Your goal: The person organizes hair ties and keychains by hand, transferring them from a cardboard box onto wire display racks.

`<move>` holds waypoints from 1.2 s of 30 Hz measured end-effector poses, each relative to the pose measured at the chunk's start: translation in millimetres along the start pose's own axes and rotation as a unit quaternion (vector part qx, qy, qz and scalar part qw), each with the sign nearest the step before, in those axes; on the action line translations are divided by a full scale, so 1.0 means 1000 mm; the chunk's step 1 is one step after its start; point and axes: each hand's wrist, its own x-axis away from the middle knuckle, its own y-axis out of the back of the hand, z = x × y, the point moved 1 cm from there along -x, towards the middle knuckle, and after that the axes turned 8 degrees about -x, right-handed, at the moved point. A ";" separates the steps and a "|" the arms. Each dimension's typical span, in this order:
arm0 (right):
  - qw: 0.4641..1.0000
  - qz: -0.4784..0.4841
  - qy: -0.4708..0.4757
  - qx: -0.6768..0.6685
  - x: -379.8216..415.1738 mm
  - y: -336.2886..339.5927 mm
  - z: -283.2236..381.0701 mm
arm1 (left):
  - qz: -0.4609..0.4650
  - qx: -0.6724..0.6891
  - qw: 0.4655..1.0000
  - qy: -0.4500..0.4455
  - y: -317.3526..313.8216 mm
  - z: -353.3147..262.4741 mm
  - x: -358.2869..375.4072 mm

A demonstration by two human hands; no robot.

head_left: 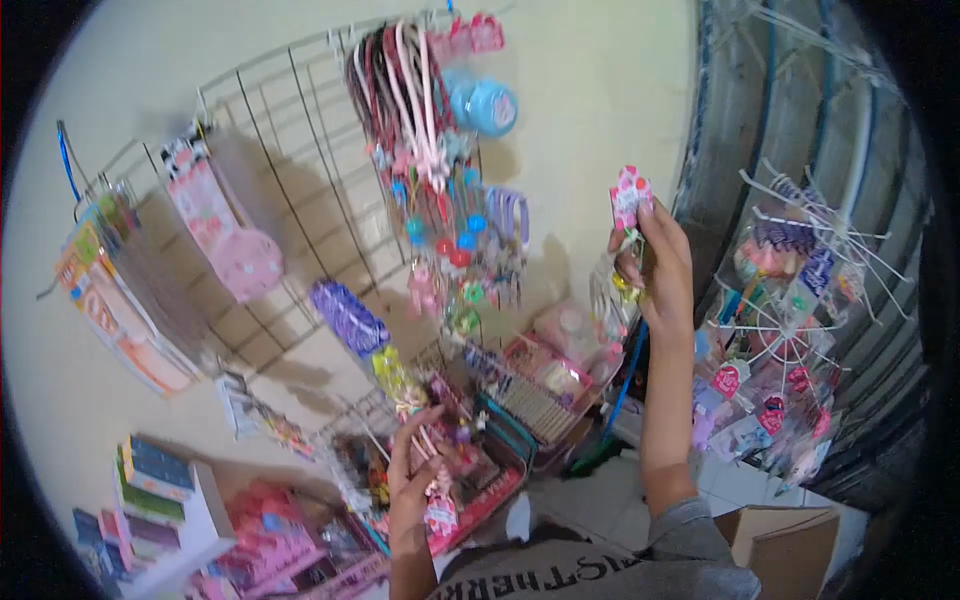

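Right hand (660, 265) pinches carded accessory (630, 195), long axis 12 o'clock, clear wall behind; left hand (415, 475) grips hanging packets (438, 505), racks crowding.

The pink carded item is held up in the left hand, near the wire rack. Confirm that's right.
Not quite: the head view shows the right hand holding up the pink carded item. The left hand is lower, among the packets. The wire rack is nearby.

Shop corner, cream wall behind you

You face a cream wall (590, 90) hung with a wire grid rack (290, 170) of goods; what may be a metal shutter (740, 110) stands right, pale floor tiles (735, 485) and a cardboard box (785, 545) below.
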 end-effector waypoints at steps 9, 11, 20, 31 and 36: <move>0.976 -0.110 -0.183 -0.044 0.078 0.045 -0.095 | -0.147 -0.012 0.987 0.060 0.011 0.026 0.043; 0.965 -0.115 -0.232 -0.032 0.093 0.054 -0.123 | -0.204 -0.020 0.975 0.080 0.014 0.038 0.053; 0.915 -0.070 -0.398 -0.017 0.150 0.097 -0.208 | -0.298 -0.007 0.948 0.115 0.026 0.092 0.079; 0.876 0.037 -0.480 0.029 0.187 0.067 -0.288 | -0.323 -0.045 0.935 0.142 0.002 0.099 0.072; 0.895 0.037 -0.443 0.029 0.190 0.073 -0.312 | -0.312 -0.074 0.928 0.188 0.004 0.110 0.075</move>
